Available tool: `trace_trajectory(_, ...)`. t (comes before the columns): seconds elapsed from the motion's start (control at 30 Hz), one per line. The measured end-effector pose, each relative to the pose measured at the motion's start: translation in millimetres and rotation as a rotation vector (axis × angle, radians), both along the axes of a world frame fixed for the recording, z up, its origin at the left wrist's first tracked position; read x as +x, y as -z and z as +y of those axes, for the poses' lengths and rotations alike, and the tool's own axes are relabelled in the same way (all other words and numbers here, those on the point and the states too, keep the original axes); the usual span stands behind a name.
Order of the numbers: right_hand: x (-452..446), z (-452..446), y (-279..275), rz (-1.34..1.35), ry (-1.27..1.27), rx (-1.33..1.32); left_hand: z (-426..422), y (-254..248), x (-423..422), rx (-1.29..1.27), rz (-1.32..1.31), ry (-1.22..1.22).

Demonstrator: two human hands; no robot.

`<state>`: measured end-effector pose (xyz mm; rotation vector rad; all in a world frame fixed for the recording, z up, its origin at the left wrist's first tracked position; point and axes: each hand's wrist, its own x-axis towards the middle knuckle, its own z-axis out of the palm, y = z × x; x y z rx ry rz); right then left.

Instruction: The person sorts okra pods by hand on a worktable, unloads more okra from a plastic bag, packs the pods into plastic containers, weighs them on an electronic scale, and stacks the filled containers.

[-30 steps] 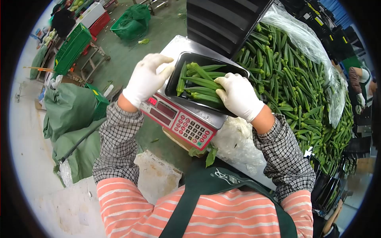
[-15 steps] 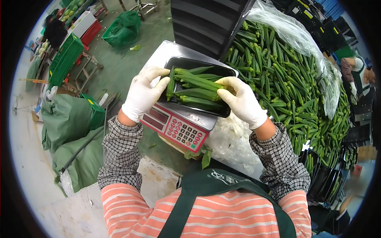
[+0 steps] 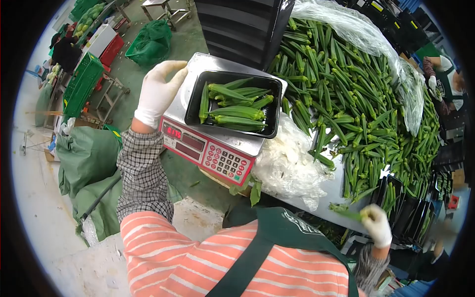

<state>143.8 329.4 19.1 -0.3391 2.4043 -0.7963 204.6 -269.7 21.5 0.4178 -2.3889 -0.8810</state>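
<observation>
A black tray (image 3: 274, 119) with several okra pods (image 3: 237, 113) in it rests on the steel plate of a red and white scale (image 3: 210, 154), whose red display is lit. My left hand (image 3: 159, 91), in a white glove, is just left of the tray, thumb and forefinger apart, holding nothing. Low on the right, near the edge of the metal table (image 3: 336, 185), my gloved right hand (image 3: 378, 226) is closed on a green okra pod (image 3: 350, 214), which is blurred. A large heap of okra (image 3: 341, 89) lies right of the scale.
Crumpled clear plastic (image 3: 289, 166) lies beside the scale. A stack of black trays (image 3: 237, 29) stands behind it. More black trays (image 3: 396, 208) are at the right. A green basket (image 3: 149, 43) sits on the floor. Other people (image 3: 65, 52) are at far left and far right.
My right hand has left the tray and moved down and right, now with a pod. My left hand has drawn back from the tray. The pods lie in the tray, and the display shows digits.
</observation>
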Motion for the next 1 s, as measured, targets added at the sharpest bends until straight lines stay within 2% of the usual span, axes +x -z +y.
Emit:
trace_trajectory(0.03, 21, 44, 19, -0.033, 0.123, 0.066, 1, -4, -5, -0.083, -0.003, 0.02)
trace_trajectory(0.1, 56, 94, 40, 0.075, 0.14, 0.364, 2, -7, -11, -0.257, -0.01, 0.068)
trace_trajectory(0.17, 80, 136, 73, 0.063, 0.218, 0.548, 7, -14, -15, -0.291, -0.056, 0.071)
trace_trajectory(0.27, 94, 180, 133, 0.071, 0.418, 0.683, 5, -13, -16, -0.273, -0.089, 0.08)
trace_trajectory(0.37, 118, 242, 199, 0.274, 0.42, 0.536, 9, -7, -10, -0.268, -0.113, 0.126)
trace_trajectory(0.4, 115, 215, 177, 0.153, 0.415, 0.601, 11, -3, -9, -0.272, -0.121, 0.147)
trace_trajectory(0.5, 97, 198, 169, -0.124, 0.386, 0.454, 24, 8, -17, -0.378, -0.121, 0.282)
trace_trajectory(0.53, 82, 124, 114, -0.293, 0.437, 0.327, 26, 14, -23, -0.367, -0.131, 0.367)
trace_trajectory(0.6, 63, 75, 93, -0.291, 0.247, 0.095, 33, 28, -32, -0.511, -0.193, 0.424)
trace_trajectory(0.63, 49, 44, 75, -0.271, 0.147, 0.072, 39, 31, -31, -0.583, -0.265, 0.412)
trace_trajectory(0.67, 39, 34, 87, -0.114, 0.032, -0.002, 44, 31, -30, -0.58, -0.296, 0.406)
trace_trajectory(0.73, 15, -35, 60, 0.097, -0.13, -0.095, 46, 23, -22, -0.445, -0.29, 0.486)
trace_trajectory(0.77, 4, -62, 56, 0.116, -0.149, -0.15, 48, 13, -19, -0.368, -0.296, 0.502)
trace_trajectory(0.87, -27, -142, 38, 0.24, -0.302, -0.281, 39, 0, -17, -0.237, -0.189, 0.31)
trace_trajectory(0.9, -36, -164, 41, 0.298, -0.322, -0.33, 32, -2, -16, -0.345, -0.121, 0.232)
trace_trajectory(1.0, -57, -228, 33, 0.298, -0.359, -0.397, 9, 7, -8, -0.269, -0.027, 0.001)
